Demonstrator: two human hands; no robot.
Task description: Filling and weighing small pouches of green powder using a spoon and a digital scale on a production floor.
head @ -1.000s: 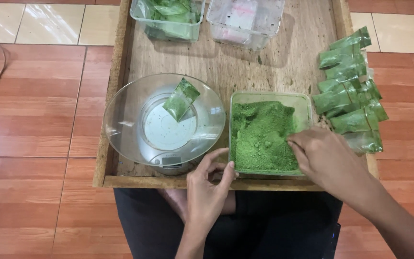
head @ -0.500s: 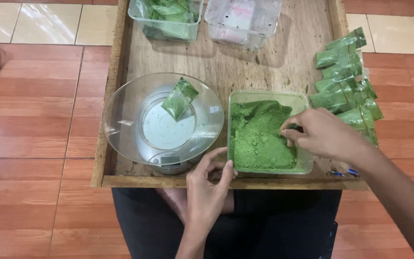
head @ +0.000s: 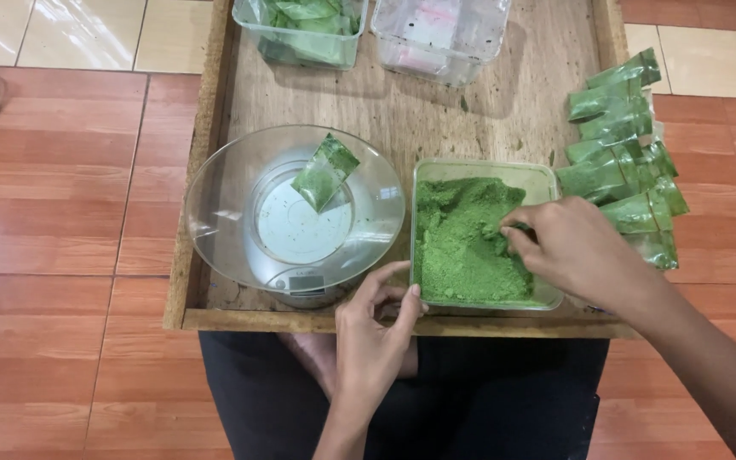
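Note:
A clear square tub [head: 480, 171] full of green powder [head: 462, 243] sits on a wooden tray [head: 215, 319] in front of me. My right hand [head: 577, 251] reaches into the tub from the right, its fingertips pinched in the powder. My left hand [head: 374, 332] rests at the tray's front edge with fingers apart, touching the tub's near left corner. To the left, a small clear pouch with green powder [head: 324, 173] lies in a clear bowl [head: 223, 213] on a kitchen scale [head: 304, 285].
Several filled green pouches [head: 623, 153] lie stacked along the tray's right side. At the back stand one clear tub holding green pouches [head: 300, 30] and another holding empty clear bags [head: 440, 34]. Red and cream floor tiles surround the tray. My dark-clothed lap is below.
My right hand has moved from the tub's near right corner up and left into the powder. My left hand has stayed at the tub's front corner.

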